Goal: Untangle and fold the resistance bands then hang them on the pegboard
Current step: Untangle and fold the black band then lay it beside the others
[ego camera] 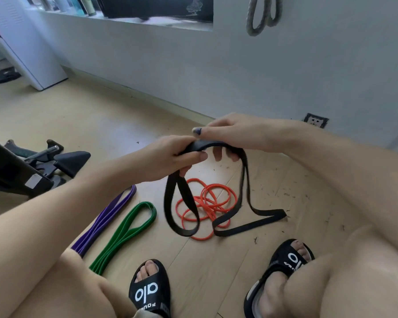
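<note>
Both hands hold a wide black resistance band (241, 180) above the wooden floor. My left hand (170, 157) pinches its top left part and my right hand (230, 134) grips the top just beside it. The band's loops hang down, and its lower ends lie on the floor. Under it lies a tangled orange band (207, 200). A folded green band (126, 232) and a folded purple band (106, 216) lie side by side to the left. A grey band (262, 17) hangs on the wall at the top.
My two feet in black slides (151, 290) stand on the floor (90, 125) near the bottom. Black exercise equipment (32, 164) sits at the left. A white cabinet (28, 42) stands at the far left, and a wall socket (315, 120) is at the right.
</note>
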### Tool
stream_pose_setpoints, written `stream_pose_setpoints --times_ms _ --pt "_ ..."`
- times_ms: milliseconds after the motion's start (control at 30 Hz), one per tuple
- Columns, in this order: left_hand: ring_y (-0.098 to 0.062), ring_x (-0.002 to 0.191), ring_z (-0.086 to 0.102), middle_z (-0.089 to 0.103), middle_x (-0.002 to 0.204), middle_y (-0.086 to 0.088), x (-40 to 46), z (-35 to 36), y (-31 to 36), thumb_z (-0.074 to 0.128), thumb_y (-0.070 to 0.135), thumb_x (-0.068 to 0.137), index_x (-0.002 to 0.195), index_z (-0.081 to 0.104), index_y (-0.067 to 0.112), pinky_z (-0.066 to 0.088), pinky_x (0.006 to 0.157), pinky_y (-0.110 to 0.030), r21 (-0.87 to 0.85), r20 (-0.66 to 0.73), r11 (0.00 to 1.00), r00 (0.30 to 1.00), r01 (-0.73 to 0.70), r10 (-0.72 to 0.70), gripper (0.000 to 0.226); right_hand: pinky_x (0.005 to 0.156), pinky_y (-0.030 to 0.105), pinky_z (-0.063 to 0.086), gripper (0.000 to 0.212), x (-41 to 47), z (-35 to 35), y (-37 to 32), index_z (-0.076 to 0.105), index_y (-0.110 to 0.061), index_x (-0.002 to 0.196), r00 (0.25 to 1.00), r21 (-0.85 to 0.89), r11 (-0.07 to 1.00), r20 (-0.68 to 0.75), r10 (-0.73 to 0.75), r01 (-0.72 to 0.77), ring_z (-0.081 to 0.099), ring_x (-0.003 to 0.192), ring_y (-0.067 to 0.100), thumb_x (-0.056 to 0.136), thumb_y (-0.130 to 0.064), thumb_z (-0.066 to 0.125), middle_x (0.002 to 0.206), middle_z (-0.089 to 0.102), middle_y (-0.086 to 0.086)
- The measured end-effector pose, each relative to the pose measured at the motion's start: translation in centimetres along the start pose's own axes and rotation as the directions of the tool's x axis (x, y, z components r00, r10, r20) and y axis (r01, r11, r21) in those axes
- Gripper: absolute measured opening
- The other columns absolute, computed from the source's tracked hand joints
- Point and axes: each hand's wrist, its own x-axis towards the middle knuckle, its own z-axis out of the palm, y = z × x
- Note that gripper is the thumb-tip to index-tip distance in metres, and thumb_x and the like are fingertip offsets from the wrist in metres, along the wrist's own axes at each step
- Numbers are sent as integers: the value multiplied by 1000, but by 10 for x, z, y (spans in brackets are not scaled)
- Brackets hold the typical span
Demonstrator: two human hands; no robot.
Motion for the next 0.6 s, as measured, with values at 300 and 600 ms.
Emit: stream_pose_setpoints --times_ms 300,600 --pt "-6 54 38 42 57 16 -4 -3 -8 72 27 95 76 48 24 31 56 -21 -72 88 997 995 43 -36 30 47 22 38 42 0 -11 9 70 3 97 998 -7 999 -62 -31 31 42 47 9 99 -39 62 57 50 -2" --pt "-13 82 66 68 78 7 -7 -2 -5 60 38 101 86 48 27 49 73 -30 103 86 991 992 87 -96 21 58 30 44 46 -5 -18 16 64 -9 79 997 -16 997 -26 70 -71 47 48 14 102 -47 53 53 51 -1"
